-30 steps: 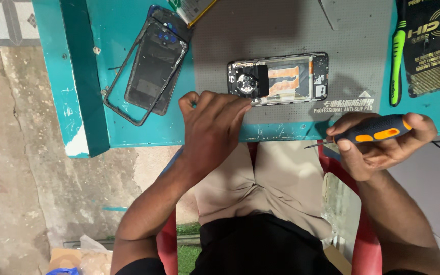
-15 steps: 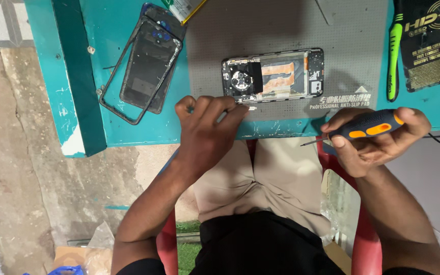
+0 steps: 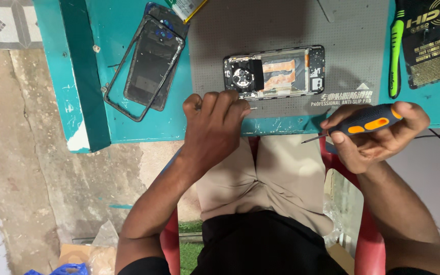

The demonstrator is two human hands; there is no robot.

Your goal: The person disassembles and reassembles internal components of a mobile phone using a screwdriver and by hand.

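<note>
Currently a teal painted wooden table point(image 3: 128, 122) is seen from above, with a grey rubber anti-slip work mat point(image 3: 281, 30) laid on it. On the mat lies an opened black smartphone with its back removed point(image 3: 275, 71), circuit board, round coil and orange flex exposed. Screw removal seems to be the step in hand: small parts are being picked off the mat just below the phone.

The left hand point(image 3: 212, 127) is curled at the mat's near edge, fingertips pinched together on what looks like a tiny silver screw or bit point(image 3: 253, 108); it is too small to be told apart. The right hand point(image 3: 378, 135) is closed around a black-and-orange precision screwdriver point(image 3: 367, 122), held off the table edge, tip pointing left, well apart from the phone.

Next, the driver would probably need bringing back over the board and the tip seated in a screw head.

Left of the mat a dark detached phone back cover point(image 3: 154, 61) rests inside a thin black phone frame point(image 3: 115, 99). At far right lie a green plastic pry tool point(image 3: 395, 51) and a black flat packet point(image 3: 431, 40). Nothing blocks the phone.
</note>
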